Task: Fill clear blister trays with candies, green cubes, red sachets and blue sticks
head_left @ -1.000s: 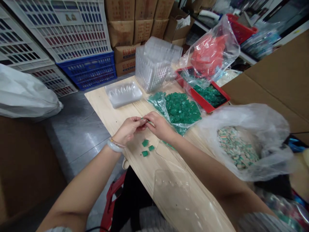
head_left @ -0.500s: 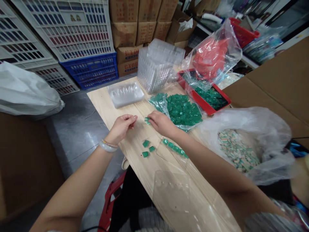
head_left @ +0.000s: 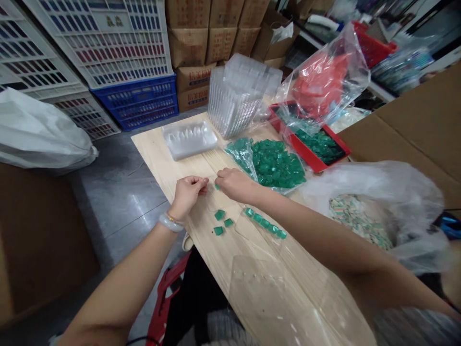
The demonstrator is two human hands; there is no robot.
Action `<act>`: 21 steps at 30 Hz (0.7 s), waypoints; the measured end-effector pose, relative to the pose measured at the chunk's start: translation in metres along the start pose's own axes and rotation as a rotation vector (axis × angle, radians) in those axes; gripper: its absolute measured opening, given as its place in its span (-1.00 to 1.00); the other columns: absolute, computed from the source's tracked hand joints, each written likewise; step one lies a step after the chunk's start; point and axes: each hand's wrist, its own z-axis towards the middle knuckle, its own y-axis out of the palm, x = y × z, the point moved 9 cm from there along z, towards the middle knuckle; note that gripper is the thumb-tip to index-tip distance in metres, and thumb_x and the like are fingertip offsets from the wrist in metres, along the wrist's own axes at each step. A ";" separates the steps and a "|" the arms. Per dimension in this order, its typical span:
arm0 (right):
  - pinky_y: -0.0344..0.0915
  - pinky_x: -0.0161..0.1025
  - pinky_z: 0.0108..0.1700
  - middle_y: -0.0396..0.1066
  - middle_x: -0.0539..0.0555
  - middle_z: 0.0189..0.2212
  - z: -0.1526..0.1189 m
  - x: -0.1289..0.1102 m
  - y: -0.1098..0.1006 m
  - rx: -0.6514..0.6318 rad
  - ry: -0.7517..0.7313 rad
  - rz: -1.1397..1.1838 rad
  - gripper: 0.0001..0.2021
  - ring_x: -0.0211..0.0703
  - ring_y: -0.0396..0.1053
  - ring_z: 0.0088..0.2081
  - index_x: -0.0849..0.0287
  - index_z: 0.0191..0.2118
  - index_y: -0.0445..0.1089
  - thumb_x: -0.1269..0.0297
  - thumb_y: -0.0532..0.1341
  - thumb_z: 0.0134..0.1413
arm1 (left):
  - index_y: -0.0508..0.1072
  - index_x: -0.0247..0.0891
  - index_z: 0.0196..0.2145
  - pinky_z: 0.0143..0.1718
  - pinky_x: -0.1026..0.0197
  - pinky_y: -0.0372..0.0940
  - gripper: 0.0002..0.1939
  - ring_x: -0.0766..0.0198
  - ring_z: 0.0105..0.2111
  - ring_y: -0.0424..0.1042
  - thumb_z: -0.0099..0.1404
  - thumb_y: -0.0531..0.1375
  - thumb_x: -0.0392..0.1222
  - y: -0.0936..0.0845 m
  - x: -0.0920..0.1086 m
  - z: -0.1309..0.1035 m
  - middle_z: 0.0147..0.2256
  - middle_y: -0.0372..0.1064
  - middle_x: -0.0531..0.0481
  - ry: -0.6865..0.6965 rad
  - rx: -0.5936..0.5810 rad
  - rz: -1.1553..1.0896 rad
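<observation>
My right hand (head_left: 237, 186) is closed in a pinch over the wooden table, with the edge of a small green square piece (head_left: 216, 187) showing at its fingertips. To its left, my left hand (head_left: 189, 192) has thumb and fingers pressed together; whatever they hold, if anything, is too small to make out. Several loose green pieces (head_left: 219, 215) lie just in front of the hands. A row of green squares (head_left: 264, 223) sits in a clear plastic tray (head_left: 257, 278) nearer me. Behind my right hand spreads a heap of green pieces (head_left: 275, 163) on a clear bag.
A white molded tray (head_left: 189, 139) and a stack of clear trays (head_left: 234, 103) stand at the table's far end. A red bin (head_left: 317, 166) with green pieces sits back right, near a plastic bag of small chips (head_left: 360, 218). Crates (head_left: 137, 101) and cartons line the back.
My left hand has shifted slightly right, closer to the right hand. The green piece in my right fingers is now mostly covered. The whole view has moved slightly.
</observation>
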 end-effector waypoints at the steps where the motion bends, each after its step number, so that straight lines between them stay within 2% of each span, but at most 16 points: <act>1: 0.03 -0.23 -0.30 0.31 0.16 -0.31 -0.001 0.002 0.001 0.006 0.022 0.018 -0.83 -0.10 0.20 -0.22 0.27 -0.27 0.37 0.41 0.06 0.07 | 0.38 -0.38 -0.59 -0.53 0.31 0.24 -0.73 0.39 -0.63 0.28 -0.08 0.25 -0.07 0.000 0.001 0.000 -0.66 0.30 0.05 0.012 0.001 0.030; 8: 0.00 -0.23 -0.20 0.28 0.10 -0.27 -0.013 0.017 0.008 0.135 0.149 0.152 -0.78 -0.14 0.15 -0.17 0.18 -0.22 0.39 0.25 0.05 0.12 | 0.39 -0.38 -0.60 -0.55 0.34 0.21 -0.74 0.40 -0.64 0.27 -0.06 0.22 -0.07 0.004 0.008 -0.002 -0.67 0.31 0.05 0.058 0.010 0.203; 14: 0.01 -0.15 -0.17 0.28 0.17 -0.27 -0.010 -0.001 0.006 0.167 0.095 0.019 -0.78 -0.07 0.14 -0.17 0.27 -0.28 0.38 0.33 0.02 0.12 | 0.38 -0.36 -0.61 -0.57 0.34 0.19 -0.72 0.40 -0.65 0.26 -0.04 0.20 -0.04 0.006 0.007 0.000 -0.68 0.30 0.06 0.089 0.022 0.237; 16: 0.02 -0.13 -0.16 0.29 0.19 -0.27 -0.009 -0.002 0.006 0.173 0.118 0.018 -0.80 -0.05 0.15 -0.16 0.29 -0.29 0.38 0.33 0.04 0.10 | 0.38 -0.36 -0.61 -0.57 0.34 0.18 -0.71 0.40 -0.66 0.25 -0.05 0.21 -0.03 0.004 0.006 0.001 -0.69 0.29 0.06 0.092 0.032 0.253; 19: 0.06 -0.13 -0.13 0.30 0.18 -0.25 -0.015 0.007 0.006 0.225 0.179 0.156 -0.76 -0.04 0.16 -0.13 0.28 -0.21 0.36 0.26 0.15 0.02 | 0.38 -0.37 -0.61 -0.58 0.34 0.17 -0.71 0.40 -0.66 0.25 -0.08 0.23 -0.03 0.000 0.007 -0.002 -0.69 0.28 0.07 0.066 0.035 0.230; 21: 0.09 -0.15 -0.11 0.30 0.16 -0.22 -0.027 0.020 -0.001 0.352 0.220 0.337 -0.61 -0.08 0.18 -0.13 0.26 -0.08 0.29 0.21 0.21 -0.05 | 0.36 -0.37 -0.59 -0.59 0.36 0.15 -0.70 0.43 -0.66 0.23 -0.08 0.25 -0.03 0.002 0.013 -0.007 -0.69 0.27 0.08 0.043 0.029 0.140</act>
